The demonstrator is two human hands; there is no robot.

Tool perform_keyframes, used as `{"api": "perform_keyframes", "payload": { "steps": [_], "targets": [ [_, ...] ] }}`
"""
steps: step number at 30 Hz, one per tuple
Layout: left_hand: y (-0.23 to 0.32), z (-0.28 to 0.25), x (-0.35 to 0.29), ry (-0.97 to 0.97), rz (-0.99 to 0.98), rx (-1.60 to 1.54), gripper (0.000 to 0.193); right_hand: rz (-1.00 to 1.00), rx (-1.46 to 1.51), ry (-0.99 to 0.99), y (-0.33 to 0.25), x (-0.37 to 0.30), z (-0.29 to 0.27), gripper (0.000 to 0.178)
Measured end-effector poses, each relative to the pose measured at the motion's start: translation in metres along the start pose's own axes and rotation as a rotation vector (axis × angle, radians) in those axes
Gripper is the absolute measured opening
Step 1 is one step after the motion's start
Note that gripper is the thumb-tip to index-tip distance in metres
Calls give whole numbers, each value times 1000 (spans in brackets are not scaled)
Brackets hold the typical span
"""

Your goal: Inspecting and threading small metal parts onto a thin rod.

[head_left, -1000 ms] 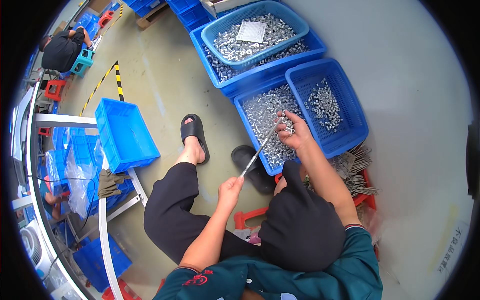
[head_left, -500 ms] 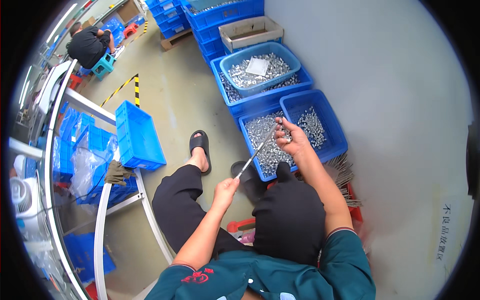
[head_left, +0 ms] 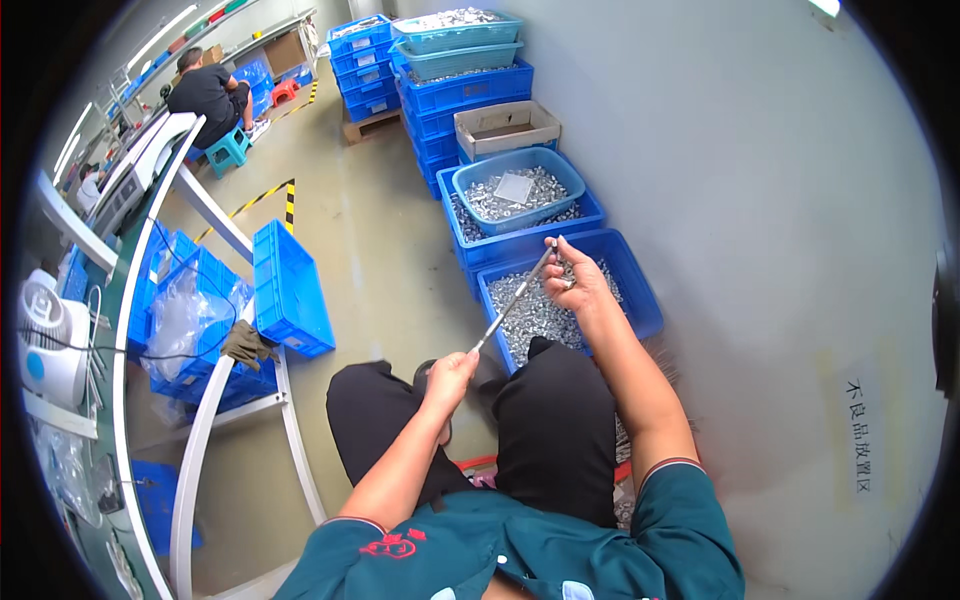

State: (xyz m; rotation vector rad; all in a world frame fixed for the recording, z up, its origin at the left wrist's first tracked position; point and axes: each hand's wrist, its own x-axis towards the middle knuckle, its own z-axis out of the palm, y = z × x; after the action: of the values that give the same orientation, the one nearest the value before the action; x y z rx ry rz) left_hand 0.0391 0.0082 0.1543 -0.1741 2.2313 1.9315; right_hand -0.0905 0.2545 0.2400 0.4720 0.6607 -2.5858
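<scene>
My left hand (head_left: 450, 382) is closed around the near end of a thin metal rod (head_left: 514, 303), which slants up and to the right. At its far end, my right hand (head_left: 580, 282) pinches a small metal piece against the tip with thumb and forefinger. Something shiny shows among the curled lower fingers of that hand, too small to name. Below and beyond the rod lie many small silvery metal parts (head_left: 538, 322) in a blue bin (head_left: 640, 290); the right hand is above this bin, not touching it.
Behind stands another blue bin with a light-blue basin (head_left: 571, 180) of metal parts, then a white box (head_left: 545, 120) and stacked blue crates (head_left: 480, 95). At left are a white metal frame (head_left: 197, 440) and a blue crate (head_left: 315, 310). A person (head_left: 205, 100) sits on a teal stool far off.
The view has tipped upward, so the room sits lower in it. My left foot has drawn back toward me and my knees are closer together. Both hands keep their hold on the rod and piece.
</scene>
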Motion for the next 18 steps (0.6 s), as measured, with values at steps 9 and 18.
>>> {"api": "perform_keyframes", "payload": {
  "steps": [9,18],
  "targets": [
    [30,-12,-11,-119,38,-136,38,-93,-217,-7,-8,-39,47,20],
    [45,-13,-9,-164,201,-197,39,-185,-327,34,-17,-83,83,20]
  ]
}}
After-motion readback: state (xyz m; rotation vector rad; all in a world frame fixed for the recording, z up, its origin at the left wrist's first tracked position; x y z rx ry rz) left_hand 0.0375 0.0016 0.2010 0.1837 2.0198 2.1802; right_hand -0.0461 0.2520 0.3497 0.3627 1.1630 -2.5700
